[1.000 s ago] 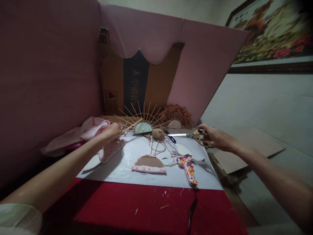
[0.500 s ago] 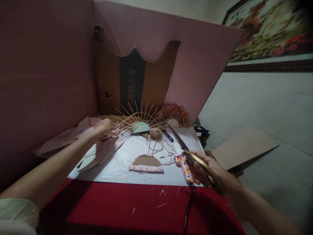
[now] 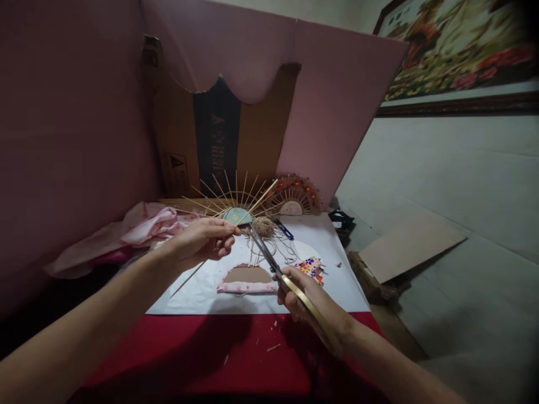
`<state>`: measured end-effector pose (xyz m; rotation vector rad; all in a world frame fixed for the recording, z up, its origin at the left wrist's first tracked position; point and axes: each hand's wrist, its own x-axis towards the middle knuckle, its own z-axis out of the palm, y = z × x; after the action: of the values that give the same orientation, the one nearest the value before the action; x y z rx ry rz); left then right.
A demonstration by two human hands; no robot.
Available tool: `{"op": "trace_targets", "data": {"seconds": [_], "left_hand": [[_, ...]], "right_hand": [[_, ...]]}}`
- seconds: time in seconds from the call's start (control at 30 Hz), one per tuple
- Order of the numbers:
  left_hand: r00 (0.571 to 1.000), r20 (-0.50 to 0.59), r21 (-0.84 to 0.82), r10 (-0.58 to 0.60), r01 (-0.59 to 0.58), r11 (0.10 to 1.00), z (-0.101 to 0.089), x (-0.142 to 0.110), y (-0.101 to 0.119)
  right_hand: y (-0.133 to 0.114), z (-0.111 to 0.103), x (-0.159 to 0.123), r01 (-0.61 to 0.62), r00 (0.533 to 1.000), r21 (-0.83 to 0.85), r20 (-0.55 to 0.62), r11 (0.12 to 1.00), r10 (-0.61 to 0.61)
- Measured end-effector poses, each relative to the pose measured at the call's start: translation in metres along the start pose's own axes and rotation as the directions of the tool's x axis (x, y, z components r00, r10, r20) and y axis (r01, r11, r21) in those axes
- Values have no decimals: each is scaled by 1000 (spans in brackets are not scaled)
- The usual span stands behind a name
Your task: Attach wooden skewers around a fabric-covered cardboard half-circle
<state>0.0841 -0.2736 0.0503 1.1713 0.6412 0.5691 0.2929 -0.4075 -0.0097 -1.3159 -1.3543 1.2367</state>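
Observation:
My left hand [image 3: 202, 242] pinches a thin bamboo stick [image 3: 256, 203] that slants from lower left up to the right. Gold-handled scissors [image 3: 269, 261] are gripped in my right hand [image 3: 311, 303], their blades pointing up and left toward the stick near my left fingertips. Below the hands lies a half-round cardboard piece edged with floral fabric [image 3: 246, 279] on a white sheet [image 3: 332, 264]. Behind them stands a fan of sticks on a light-blue half disc [image 3: 236, 214], with a ball of twine [image 3: 263, 225] beside it.
A decorated half-round fan [image 3: 295, 196] leans at the back by a cardboard box [image 3: 219, 140] and pink boards [image 3: 337, 101]. Pink cloth [image 3: 147, 221] lies at the left. A floral glue gun [image 3: 311, 265] shows partly behind my right hand. The red tabletop [image 3: 202, 359] carries small scraps.
My right hand picked up the scissors from the back right and brought them to the centre. My left hand lifted a stick away from the pink cloth toward the scissor blades.

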Motion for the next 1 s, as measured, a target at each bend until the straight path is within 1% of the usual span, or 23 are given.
{"op": "trace_targets", "data": {"seconds": [0.1,0.2,0.37,0.57,0.73,0.87,0.93,1.0], "left_hand": [[1000,24,62,-18,16,998,7,-2,-7],[999,33,116,-22,18,993,15,-4,-10],[997,20,189,-69,64,980,27,-4,-15],[998,4,248,-61,58,967,35,-6,-14],[996,-34,287,-78,85,954,36,-6,-14],[997,-4,357,-76,73,931,33,-8,-16],[999,-3,427,-40,38,903,26,-11,-12],[997,-65,490,46,-8,872,15,-15,-3]], "right_hand": [[-1,-2,-2,62,997,-46,51,997,-60],[-4,-2,-5,84,994,-65,79,994,-79],[-1,0,-5,138,989,-87,73,987,-132],[8,-1,0,172,984,-115,71,978,-165],[4,1,0,175,984,-133,67,976,-167],[1,4,-1,148,989,-174,58,974,-139],[1,5,0,135,991,-178,45,975,-129],[3,5,1,124,992,-173,23,977,-122]]}}
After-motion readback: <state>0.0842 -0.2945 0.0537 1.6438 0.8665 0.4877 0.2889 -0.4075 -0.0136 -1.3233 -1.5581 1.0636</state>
